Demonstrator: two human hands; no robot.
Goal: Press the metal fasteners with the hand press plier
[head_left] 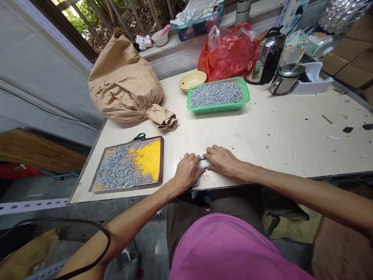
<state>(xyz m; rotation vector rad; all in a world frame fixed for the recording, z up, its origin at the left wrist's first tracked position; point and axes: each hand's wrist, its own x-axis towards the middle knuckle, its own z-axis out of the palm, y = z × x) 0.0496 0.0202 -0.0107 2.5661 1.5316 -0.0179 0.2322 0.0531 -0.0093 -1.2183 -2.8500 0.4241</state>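
Close to the table's front edge, my left hand (186, 172) and my right hand (223, 162) grip a small pale grey, flat piece (203, 163) from its two sides. The fingers of both hands are bent around its ends, so its full shape is hidden and its kind is unclear. Left of my left hand lies a shallow framed tray (162, 159) with a yellow bottom. Many small shiny metal pins (119, 167) cover most of it. A clear scrap (206, 177) lies just below the piece.
A green basket (218, 109) full of similar metal pins stands farther back, before a yellow bowl (192, 80). Green-handled scissors (140, 136) lie behind the tray. Around the back are a brown sack (125, 81), red plastic bags (227, 58), a kettle (266, 54) and a metal pot (285, 79).
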